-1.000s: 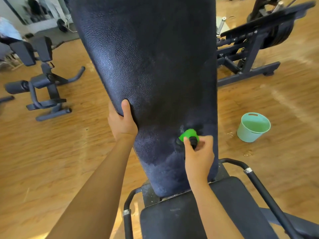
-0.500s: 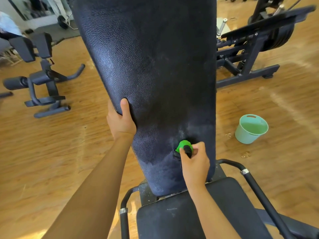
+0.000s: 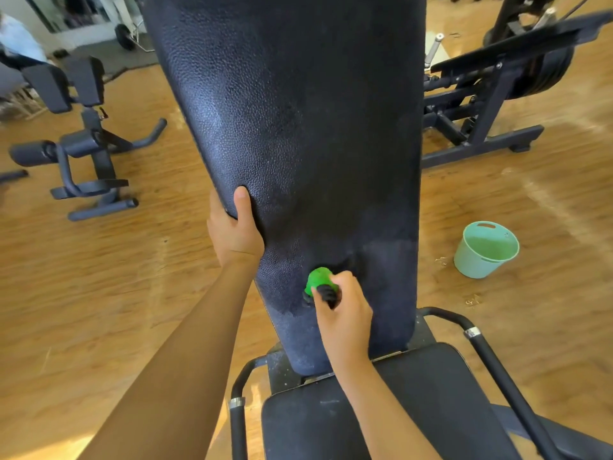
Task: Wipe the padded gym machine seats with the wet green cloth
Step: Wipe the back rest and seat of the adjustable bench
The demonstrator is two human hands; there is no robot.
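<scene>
While the left hand (image 3: 234, 234) clamps the left edge of the upright back pad (image 3: 298, 127), thumb laid on the front face and fingers hidden behind, it is probably bracing the pad against the push of the wiping. The right hand (image 3: 341, 313) has its fingers curled round the bunched green cloth (image 3: 317, 280) and presses it on the pad's lower part, at about 4 o'clock from the left hand. Something dark and ribbed sits in the same grip; what it is cannot be told. Balling the cloth likely puts more pressure on a small patch. Above the cloth the vinyl looks darker, below it paler and dull, so the bottom strip seems not yet wiped, nor the seat pad (image 3: 381, 419) at 6 o'clock. A mint-green bucket (image 3: 486, 249) stands on the wooden floor (image 3: 99, 293) at 3 o'clock, near enough for rinsing. No brand, label or writing can be read anywhere.
</scene>
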